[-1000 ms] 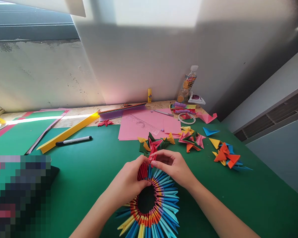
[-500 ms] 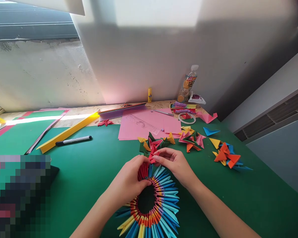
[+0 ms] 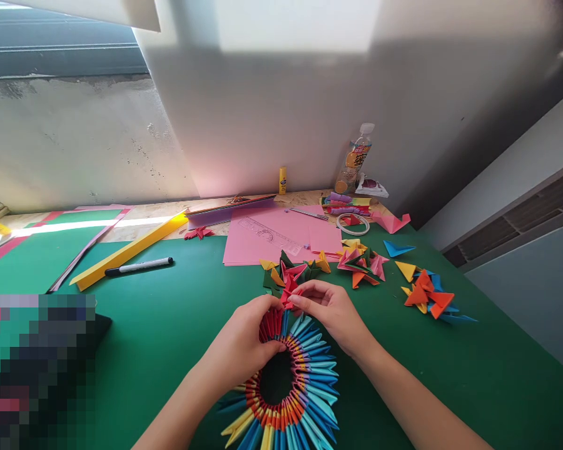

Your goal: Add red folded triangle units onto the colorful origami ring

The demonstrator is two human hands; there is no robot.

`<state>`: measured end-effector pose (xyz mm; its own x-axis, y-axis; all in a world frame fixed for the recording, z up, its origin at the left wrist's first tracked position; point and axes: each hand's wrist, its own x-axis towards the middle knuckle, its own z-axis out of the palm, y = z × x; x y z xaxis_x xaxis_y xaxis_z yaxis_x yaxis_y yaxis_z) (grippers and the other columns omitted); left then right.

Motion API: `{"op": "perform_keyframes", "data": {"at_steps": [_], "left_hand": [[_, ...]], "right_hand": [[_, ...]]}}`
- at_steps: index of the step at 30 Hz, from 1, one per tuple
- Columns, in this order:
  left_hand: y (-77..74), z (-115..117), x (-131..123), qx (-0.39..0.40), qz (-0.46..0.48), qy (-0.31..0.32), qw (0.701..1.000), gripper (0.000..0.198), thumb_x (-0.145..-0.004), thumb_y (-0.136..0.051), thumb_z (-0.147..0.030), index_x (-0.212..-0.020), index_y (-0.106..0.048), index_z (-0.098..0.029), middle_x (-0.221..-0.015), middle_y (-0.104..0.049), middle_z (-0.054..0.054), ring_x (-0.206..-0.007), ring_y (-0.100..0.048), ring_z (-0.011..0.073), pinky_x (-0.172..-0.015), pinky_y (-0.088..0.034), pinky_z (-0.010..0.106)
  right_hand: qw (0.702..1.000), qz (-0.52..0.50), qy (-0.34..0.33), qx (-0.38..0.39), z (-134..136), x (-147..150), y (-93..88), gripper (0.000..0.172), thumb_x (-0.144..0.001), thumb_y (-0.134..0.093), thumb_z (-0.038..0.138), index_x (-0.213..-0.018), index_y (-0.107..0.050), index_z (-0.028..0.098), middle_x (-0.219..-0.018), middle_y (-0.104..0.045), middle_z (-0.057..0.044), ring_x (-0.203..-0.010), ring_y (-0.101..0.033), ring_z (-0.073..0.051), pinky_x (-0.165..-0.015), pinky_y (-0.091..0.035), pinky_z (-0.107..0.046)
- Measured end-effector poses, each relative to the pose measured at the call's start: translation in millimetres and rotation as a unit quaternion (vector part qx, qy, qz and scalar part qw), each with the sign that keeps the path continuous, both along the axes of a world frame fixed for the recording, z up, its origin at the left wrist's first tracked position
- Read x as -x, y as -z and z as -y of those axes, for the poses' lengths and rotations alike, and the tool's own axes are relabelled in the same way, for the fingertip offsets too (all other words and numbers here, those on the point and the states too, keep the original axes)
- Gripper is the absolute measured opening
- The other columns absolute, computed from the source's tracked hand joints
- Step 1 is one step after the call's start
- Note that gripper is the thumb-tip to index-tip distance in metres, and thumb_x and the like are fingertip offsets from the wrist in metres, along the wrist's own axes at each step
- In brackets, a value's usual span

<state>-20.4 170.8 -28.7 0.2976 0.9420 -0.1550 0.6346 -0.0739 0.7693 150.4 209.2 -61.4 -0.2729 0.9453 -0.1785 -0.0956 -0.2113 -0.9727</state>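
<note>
A ring of folded paper pieces [image 3: 304, 387], blue outside with orange, red and yellow inside, lies on the green mat [image 3: 169, 325] near the front edge. My left hand [image 3: 244, 344] is closed on the ring's far rim, where red pieces stand. My right hand [image 3: 331, 312] pinches a small red folded piece [image 3: 288, 295] just above that rim, fingertips close to the left hand's.
Loose folded pieces lie beyond the hands in piles [image 3: 356, 262] and at the right [image 3: 426, 297]. Pink sheets [image 3: 272, 240], a yellow strip [image 3: 126, 253], a black marker [image 3: 138, 267], a glue stick [image 3: 282, 180] and a bottle [image 3: 354, 159] lie farther back. A blurred patch covers the left front.
My right hand has lifted slightly and drawn the red piece up from the ring's rim. My left hand has stayed on the ring.
</note>
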Motion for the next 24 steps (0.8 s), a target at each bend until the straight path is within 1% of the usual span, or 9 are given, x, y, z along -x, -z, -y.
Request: {"op": "perform_keyframes", "data": {"at_steps": [8, 14, 19, 24], "left_hand": [[-0.1, 1.0, -0.1, -0.005, 0.01, 0.005, 1.0, 0.037, -0.066, -0.067, -0.014, -0.1, -0.055, -0.022, -0.097, -0.062, 0.001, -0.086, -0.055, 0.0192, -0.076, -0.042, 0.03], [0.6, 0.8, 0.1, -0.004, 0.012, 0.004, 1.0, 0.038, -0.067, -0.068, -0.014, -0.101, -0.055, -0.023, -0.1, -0.061, 0.001, -0.087, -0.055, 0.0189, -0.077, -0.042, 0.03], [0.8, 1.3, 0.5, -0.005, 0.016, 0.008, 1.0, 0.038, -0.066, -0.068, -0.013, -0.101, -0.055, -0.023, -0.099, -0.061, 0.0, -0.088, -0.055, 0.0186, -0.078, -0.042, 0.03], [0.9, 1.3, 0.9, -0.009, 0.017, 0.009, 1.0, 0.039, -0.066, -0.069, -0.012, -0.101, -0.055, -0.023, -0.1, -0.061, 0.0, -0.09, -0.055, 0.0183, -0.079, -0.042, 0.03]], "right_hand": [[1.0, 0.01, -0.014, -0.008, -0.2, -1.2, -3.6, 0.028, -0.061, -0.076, 0.039, -0.069, -0.063, 0.017, -0.067, -0.066, -0.002, -0.06, -0.06, -0.015, -0.063, -0.05, -0.029], [1.0, 0.007, -0.011, -0.004, 0.1, -1.4, -1.4, 0.027, -0.061, -0.075, 0.039, -0.068, -0.062, 0.017, -0.067, -0.066, -0.002, -0.059, -0.06, -0.015, -0.062, -0.05, -0.029], [1.0, 0.009, -0.014, -0.008, 0.5, -2.8, -1.7, 0.025, -0.061, -0.076, 0.036, -0.068, -0.062, 0.016, -0.067, -0.066, -0.002, -0.06, -0.06, -0.014, -0.063, -0.051, -0.028], [1.0, 0.004, -0.021, -0.017, 0.3, -2.5, -2.5, 0.023, -0.061, -0.077, 0.033, -0.072, -0.064, 0.017, -0.072, -0.067, -0.002, -0.066, -0.062, -0.015, -0.066, -0.052, -0.028]]}}
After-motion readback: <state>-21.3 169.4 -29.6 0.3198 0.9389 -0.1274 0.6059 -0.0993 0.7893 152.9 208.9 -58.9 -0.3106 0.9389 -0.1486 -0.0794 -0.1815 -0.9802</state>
